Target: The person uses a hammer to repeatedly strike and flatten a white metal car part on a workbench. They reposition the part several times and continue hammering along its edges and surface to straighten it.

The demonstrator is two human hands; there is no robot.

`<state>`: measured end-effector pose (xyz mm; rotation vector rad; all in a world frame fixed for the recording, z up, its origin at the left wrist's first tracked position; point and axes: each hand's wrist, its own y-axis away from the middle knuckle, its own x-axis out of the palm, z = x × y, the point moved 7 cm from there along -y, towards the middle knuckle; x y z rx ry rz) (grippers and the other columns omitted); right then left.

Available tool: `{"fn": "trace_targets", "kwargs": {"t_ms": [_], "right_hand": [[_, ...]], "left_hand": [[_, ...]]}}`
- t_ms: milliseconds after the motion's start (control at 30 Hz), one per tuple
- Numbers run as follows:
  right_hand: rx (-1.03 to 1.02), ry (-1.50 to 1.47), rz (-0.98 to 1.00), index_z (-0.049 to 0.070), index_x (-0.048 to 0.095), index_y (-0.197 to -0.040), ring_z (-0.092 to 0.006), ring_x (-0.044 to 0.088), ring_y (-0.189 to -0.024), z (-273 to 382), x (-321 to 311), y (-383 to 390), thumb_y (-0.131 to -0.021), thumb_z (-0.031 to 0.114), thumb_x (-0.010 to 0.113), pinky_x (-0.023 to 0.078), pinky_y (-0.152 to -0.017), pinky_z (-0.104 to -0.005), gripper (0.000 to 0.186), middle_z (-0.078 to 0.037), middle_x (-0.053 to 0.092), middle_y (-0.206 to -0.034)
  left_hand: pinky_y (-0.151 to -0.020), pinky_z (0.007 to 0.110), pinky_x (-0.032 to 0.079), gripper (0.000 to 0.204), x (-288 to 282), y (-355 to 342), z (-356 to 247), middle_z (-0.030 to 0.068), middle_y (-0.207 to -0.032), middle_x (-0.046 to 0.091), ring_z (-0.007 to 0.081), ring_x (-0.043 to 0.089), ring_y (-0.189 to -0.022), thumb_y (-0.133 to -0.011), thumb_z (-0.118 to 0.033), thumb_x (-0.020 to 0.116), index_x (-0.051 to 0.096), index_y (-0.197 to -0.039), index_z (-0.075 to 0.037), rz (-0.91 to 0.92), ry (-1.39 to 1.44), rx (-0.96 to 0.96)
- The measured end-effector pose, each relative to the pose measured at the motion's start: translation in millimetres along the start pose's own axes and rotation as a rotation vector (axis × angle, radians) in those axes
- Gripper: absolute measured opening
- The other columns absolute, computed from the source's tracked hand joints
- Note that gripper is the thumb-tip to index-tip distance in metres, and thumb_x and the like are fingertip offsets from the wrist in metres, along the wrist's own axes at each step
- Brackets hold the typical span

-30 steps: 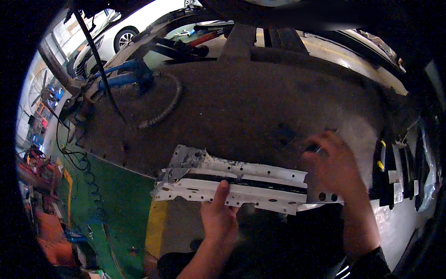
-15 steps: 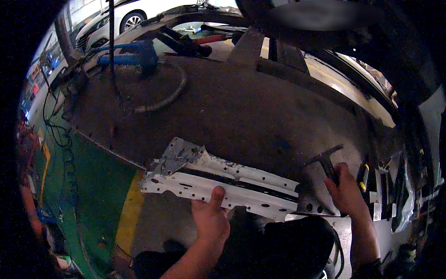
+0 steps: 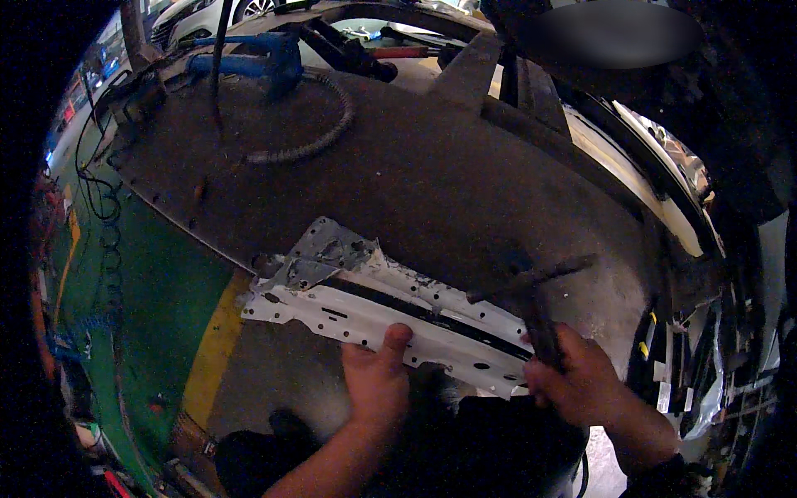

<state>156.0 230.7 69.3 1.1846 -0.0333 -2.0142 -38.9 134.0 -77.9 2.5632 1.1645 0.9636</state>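
A long white sheet-metal car body part [image 3: 349, 309] with rows of holes and a dark groove lies slanted along the near edge of a dark metal bench. A bare-metal bracket plate [image 3: 326, 246] with torn edges sits at its left end. My left hand [image 3: 378, 373] grips the near edge of the part, thumb on top. My right hand [image 3: 577, 378] is closed round the dark handle of a hammer [image 3: 540, 311]. The hammer's long, narrow head is just above the right end of the part; whether it touches cannot be told.
The dark bench top [image 3: 398, 183] stretches away ahead. A blue tool [image 3: 278, 66] and a curved ribbed hose [image 3: 336, 124] lie at its far left. A heavy upright bracket [image 3: 465, 79] rises at the back. Green floor and a coiled air line [image 3: 112, 274] are at left.
My right hand has brought the hammer leftward, from beside the white part to over its right end. My left hand keeps its grip. The whole view has shifted slightly.
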Motion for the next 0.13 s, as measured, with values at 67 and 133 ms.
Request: {"fn": "trace_targets", "kwargs": {"t_ms": [67,133], "right_hand": [[-0.016,0.117,-0.046,0.008,0.029,-0.149,-0.0271,0.068,-0.076,-1.8,2.4,-1.2,-0.091,0.018,0.062,0.054,-0.077,-0.0406,0.067,-0.016,0.068,-0.093],[-0.038,0.153,-0.098,0.016,0.022,-0.152,-0.027,0.069,-0.074,4.0,5.9,-1.3,-0.09,0.02,0.066,0.055,-0.074,-0.0394,0.076,-0.014,0.069,-0.091]], "left_hand": [[-0.085,0.034,0.049,0.059,-0.2,-2.2,-0.5,0.0122,-0.109,0.062,0.0215,0.06,-0.097,-0.082,-0.034,0.079,0.048,-0.118,0.0,-0.009,0.028,0.076],[-0.086,0.034,0.05,0.059,-2.6,-2.6,0.3,0.0131,-0.108,0.062,0.0222,0.06,-0.097,-0.083,-0.038,0.077,0.048,-0.119,-0.001,-0.059,-0.029,0.13]]}}
